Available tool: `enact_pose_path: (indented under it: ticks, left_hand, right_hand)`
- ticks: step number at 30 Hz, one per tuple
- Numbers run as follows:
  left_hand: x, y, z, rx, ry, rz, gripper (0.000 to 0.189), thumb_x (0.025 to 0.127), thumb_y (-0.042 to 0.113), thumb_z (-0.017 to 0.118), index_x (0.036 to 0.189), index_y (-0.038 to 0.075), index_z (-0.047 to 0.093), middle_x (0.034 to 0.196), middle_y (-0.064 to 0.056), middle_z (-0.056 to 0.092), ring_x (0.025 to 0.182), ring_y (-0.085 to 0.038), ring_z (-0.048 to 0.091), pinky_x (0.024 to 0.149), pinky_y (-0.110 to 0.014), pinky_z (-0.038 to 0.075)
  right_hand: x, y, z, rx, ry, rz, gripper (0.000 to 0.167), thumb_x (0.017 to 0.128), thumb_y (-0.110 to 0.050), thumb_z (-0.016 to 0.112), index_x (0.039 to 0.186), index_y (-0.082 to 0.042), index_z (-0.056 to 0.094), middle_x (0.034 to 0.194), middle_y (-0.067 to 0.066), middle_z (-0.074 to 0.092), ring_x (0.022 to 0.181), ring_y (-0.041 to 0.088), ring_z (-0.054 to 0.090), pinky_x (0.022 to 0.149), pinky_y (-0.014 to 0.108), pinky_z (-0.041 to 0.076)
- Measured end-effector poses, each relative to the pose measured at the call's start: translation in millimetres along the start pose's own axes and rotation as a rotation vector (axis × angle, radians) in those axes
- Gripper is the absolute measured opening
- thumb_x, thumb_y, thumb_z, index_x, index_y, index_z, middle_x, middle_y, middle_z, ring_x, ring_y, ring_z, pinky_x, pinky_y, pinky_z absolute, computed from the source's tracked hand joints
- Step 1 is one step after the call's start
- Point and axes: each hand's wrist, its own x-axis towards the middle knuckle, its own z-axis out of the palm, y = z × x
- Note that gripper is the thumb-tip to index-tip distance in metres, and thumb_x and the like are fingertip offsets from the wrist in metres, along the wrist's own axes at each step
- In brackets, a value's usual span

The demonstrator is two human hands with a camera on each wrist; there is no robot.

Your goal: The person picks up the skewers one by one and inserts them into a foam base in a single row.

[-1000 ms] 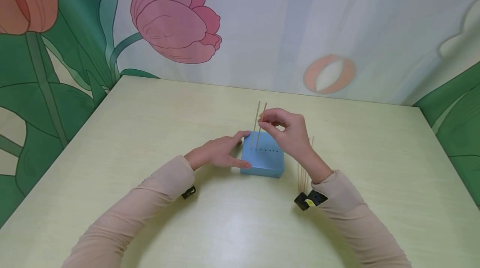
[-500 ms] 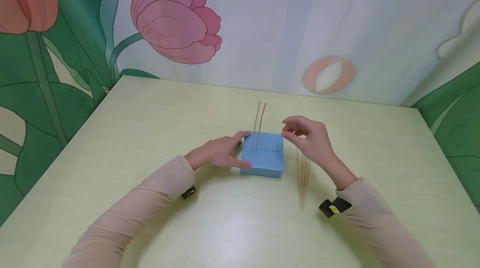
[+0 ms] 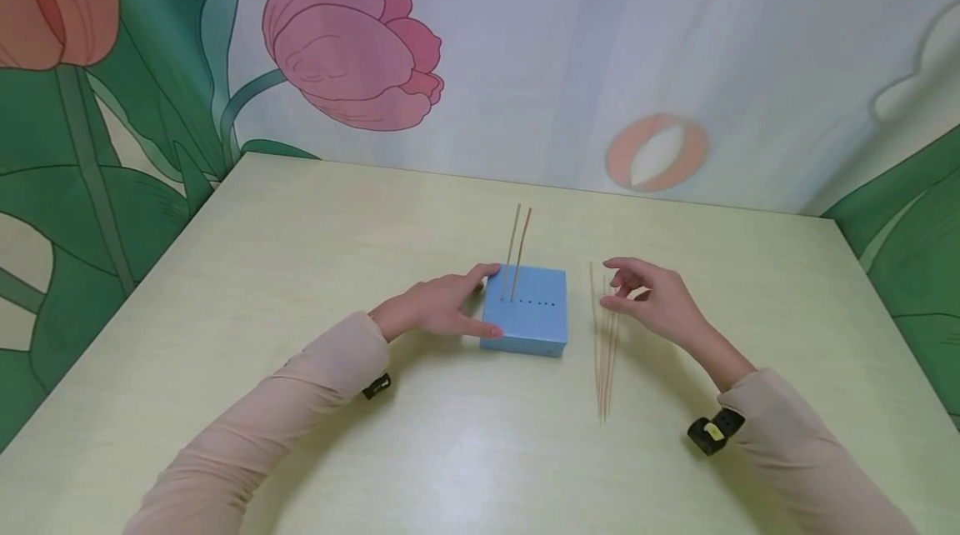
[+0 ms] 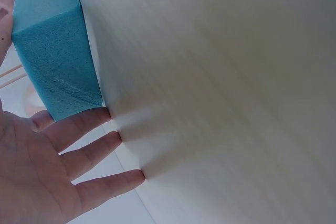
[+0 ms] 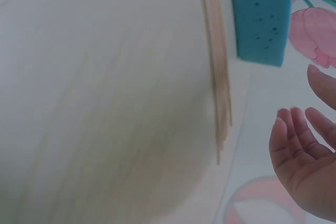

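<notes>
My left hand (image 3: 442,302) holds the blue foam block (image 3: 525,331) at its left end, thumb at the near side and index finger at the far corner. In the left wrist view the other fingers (image 4: 92,156) stretch out straight, tips at the tabletop. Two thin wooden skewers (image 3: 523,243) stand upright, leaning slightly, in the left end of the block's row of holes. Right of the block, several loose skewers (image 3: 603,368) lie in a narrow bundle. Over their far ends hovers my right hand (image 3: 656,302), thumb and fingers apart and loosely bent, holding nothing.
The pale wooden table (image 3: 337,218) reaches back to a printed curtain (image 3: 525,60) with tulips on it. A black wrist device (image 3: 708,435) sits at the right cuff. Small holes also dot the block's side (image 5: 265,19) in the right wrist view.
The right hand has let go of the second upright skewer and moved right to the loose bundle. That skewer stays standing in the block. The left hand has kept its place.
</notes>
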Motion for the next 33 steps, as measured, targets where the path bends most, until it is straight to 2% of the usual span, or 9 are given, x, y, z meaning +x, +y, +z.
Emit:
enact_pose_path:
  ticks: [5, 10, 19, 21, 27, 33]
  left_hand:
    - [0.8, -1.4, 0.4, 0.001, -0.003, 0.001, 0.092, 0.078, 0.054, 0.063, 0.145, 0.017, 0.013, 0.14, -0.014, 0.038, 0.126, -0.025, 0.038, 0.096, -0.041, 0.034]
    - [0.5, -1.8, 0.2, 0.006, 0.001, -0.014, 0.092, 0.077, 0.055, 0.063, 0.145, 0.018, 0.013, 0.14, -0.012, 0.038, 0.126, -0.025, 0.038, 0.096, -0.041, 0.034]
    - [1.1, -1.5, 1.1, 0.007, -0.01, -0.02, 0.093, 0.077, 0.055, 0.063, 0.146, 0.019, 0.012, 0.142, -0.011, 0.035, 0.127, -0.024, 0.036, 0.096, -0.042, 0.034]
    - [1.2, -1.7, 1.5, 0.008, -0.01, -0.026, 0.093, 0.077, 0.056, 0.063, 0.146, 0.02, 0.011, 0.142, -0.01, 0.035, 0.128, -0.023, 0.036, 0.097, -0.041, 0.033]
    - [0.0, -1.5, 0.6, 0.006, -0.009, -0.03, 0.093, 0.077, 0.056, 0.063, 0.146, 0.019, 0.012, 0.142, -0.011, 0.035, 0.127, -0.025, 0.036, 0.097, -0.041, 0.033]
    - [-0.6, -0.3, 0.3, 0.007, -0.009, -0.026, 0.093, 0.077, 0.056, 0.063, 0.146, 0.019, 0.012, 0.141, -0.011, 0.036, 0.126, -0.025, 0.037, 0.096, -0.042, 0.034]
  right_hand:
    - [-5.0, 17, -4, -0.044, -0.079, 0.054, 0.063, 0.076, -0.018, 0.075, 0.128, 0.002, 0.047, 0.1, 0.018, 0.057, 0.086, 0.027, 0.056, 0.072, 0.037, 0.046]
    - [-7.5, 24, -10, -0.114, -0.133, 0.106, 0.074, 0.075, -0.028, 0.075, 0.132, 0.004, 0.04, 0.107, 0.023, 0.051, 0.092, 0.032, 0.051, 0.076, 0.043, 0.041]
    - [-2.3, 43, -6, -0.185, -0.209, 0.127, 0.089, 0.07, -0.036, 0.078, 0.133, 0.009, 0.035, 0.102, 0.022, 0.046, 0.089, 0.032, 0.044, 0.075, 0.041, 0.037]
    - [-1.7, 47, -3, -0.205, -0.221, 0.129, 0.093, 0.069, -0.039, 0.078, 0.134, 0.009, 0.032, 0.104, 0.022, 0.045, 0.093, 0.033, 0.042, 0.077, 0.043, 0.037]
    - [-3.3, 43, 1, -0.23, -0.253, 0.155, 0.101, 0.072, -0.04, 0.076, 0.139, 0.01, 0.019, 0.115, 0.029, 0.037, 0.107, 0.041, 0.034, 0.088, 0.053, 0.033]
    - [-2.5, 41, 0, -0.252, -0.272, 0.155, 0.099, 0.071, -0.038, 0.076, 0.138, 0.011, 0.023, 0.109, 0.025, 0.037, 0.101, 0.037, 0.035, 0.084, 0.048, 0.035]
